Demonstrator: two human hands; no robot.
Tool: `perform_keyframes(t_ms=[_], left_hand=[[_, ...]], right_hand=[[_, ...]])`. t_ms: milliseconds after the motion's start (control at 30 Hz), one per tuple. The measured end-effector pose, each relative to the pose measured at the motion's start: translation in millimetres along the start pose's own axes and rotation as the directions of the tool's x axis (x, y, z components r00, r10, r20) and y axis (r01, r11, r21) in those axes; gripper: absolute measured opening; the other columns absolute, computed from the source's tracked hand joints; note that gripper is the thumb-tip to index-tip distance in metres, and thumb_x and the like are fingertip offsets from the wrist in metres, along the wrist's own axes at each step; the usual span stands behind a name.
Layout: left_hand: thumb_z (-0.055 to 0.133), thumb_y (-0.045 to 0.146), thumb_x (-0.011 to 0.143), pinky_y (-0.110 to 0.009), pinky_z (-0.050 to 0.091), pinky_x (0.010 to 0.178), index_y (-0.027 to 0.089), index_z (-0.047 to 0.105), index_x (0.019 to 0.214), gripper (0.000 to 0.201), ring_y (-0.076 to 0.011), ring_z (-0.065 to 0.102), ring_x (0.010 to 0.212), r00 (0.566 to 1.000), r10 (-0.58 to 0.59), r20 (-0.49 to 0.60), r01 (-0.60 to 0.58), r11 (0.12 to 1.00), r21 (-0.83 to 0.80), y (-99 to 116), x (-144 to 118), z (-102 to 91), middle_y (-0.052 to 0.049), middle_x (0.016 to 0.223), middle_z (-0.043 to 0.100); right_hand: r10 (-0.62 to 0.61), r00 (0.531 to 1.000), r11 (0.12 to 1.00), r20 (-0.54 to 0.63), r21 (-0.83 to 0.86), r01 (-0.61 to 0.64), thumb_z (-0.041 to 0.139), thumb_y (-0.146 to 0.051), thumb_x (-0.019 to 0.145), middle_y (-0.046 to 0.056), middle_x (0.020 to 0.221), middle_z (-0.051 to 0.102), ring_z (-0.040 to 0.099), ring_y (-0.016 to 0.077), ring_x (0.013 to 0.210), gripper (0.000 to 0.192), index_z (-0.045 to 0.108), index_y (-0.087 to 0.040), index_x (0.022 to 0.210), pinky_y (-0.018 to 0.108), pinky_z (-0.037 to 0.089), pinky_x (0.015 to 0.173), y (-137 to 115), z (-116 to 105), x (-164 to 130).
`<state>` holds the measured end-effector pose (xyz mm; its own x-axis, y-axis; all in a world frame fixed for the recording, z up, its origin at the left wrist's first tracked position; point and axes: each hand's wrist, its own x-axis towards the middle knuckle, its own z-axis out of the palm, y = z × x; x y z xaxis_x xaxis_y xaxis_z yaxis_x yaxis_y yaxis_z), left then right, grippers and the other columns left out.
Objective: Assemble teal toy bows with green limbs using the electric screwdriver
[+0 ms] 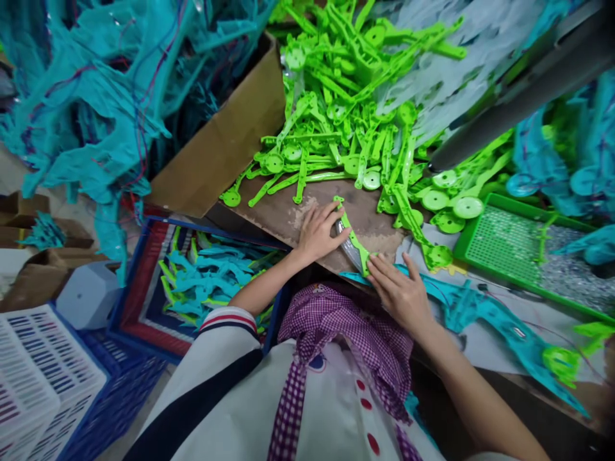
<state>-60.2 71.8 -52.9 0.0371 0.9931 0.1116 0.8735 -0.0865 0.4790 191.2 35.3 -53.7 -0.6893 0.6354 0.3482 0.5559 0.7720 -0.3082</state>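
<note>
A narrow, curved bright green plastic part (359, 246) lies on the brown work surface in front of me, with a shiny grey strip along its side. My left hand (319, 232) grips its upper half, thumb and fingers closed around it. At the lower end, the fingertips of my right hand (401, 291) press and hold the same part, one finger raised apart. Just beside my right hand lies a long turquoise plastic piece (494, 314) with thin wires. The underside of the green part is hidden.
Loose green parts (350, 115) are heaped behind my hands. A cardboard box (230, 128) of turquoise pieces stands at left, above a blue crate (144, 256) of mixed parts. On the right sit a green tray (509, 237) of small shiny bits and a dark slanting bar (509, 96).
</note>
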Motion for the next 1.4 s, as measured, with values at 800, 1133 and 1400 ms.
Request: perform_keyframes(t_ms=[800,1133,1400], left_hand=[[0.055,0.052,0.095,-0.046,0.041,0.113,0.023,0.057,0.134,0.048,-0.0288,0.049,0.136,0.965,-0.207,-0.16,0.2,0.978,-0.056,-5.8,0.3,8.7,-0.014,0.139,0.054],[0.076,0.035,0.082,-0.037,0.049,0.1,0.019,0.059,0.119,0.043,-0.0234,0.062,0.112,0.934,-0.342,-0.103,0.325,0.933,-0.157,-17.4,28.8,16.8,-0.011,0.118,0.064],[0.067,0.032,0.091,-0.035,0.049,0.095,0.02,0.067,0.106,0.019,-0.0197,0.065,0.105,0.955,-0.256,-0.149,0.229,0.958,-0.175,-6.8,17.2,15.2,-0.007,0.111,0.07]], right_hand=[[0.001,0.997,0.998,-0.081,0.062,0.004,0.059,-0.025,0.096,0.007,0.137,0.064,0.062,0.0233,0.128,0.039,0.063,-0.024,0.134,0.047,0.042,0.117,-1.2,6.9,-29.9],[0.016,0.997,0.997,-0.079,0.081,-0.01,0.06,-0.026,0.095,0.006,0.136,0.065,0.063,0.0235,0.127,0.035,0.066,-0.024,0.13,0.048,0.043,0.116,-0.2,8.5,-28.2],[-0.002,0.994,0.999,-0.107,0.039,0.006,0.059,-0.027,0.096,0.007,0.132,0.067,0.065,0.024,0.123,0.031,0.068,-0.021,0.125,0.048,0.046,0.113,-2.0,7.4,-24.2]])
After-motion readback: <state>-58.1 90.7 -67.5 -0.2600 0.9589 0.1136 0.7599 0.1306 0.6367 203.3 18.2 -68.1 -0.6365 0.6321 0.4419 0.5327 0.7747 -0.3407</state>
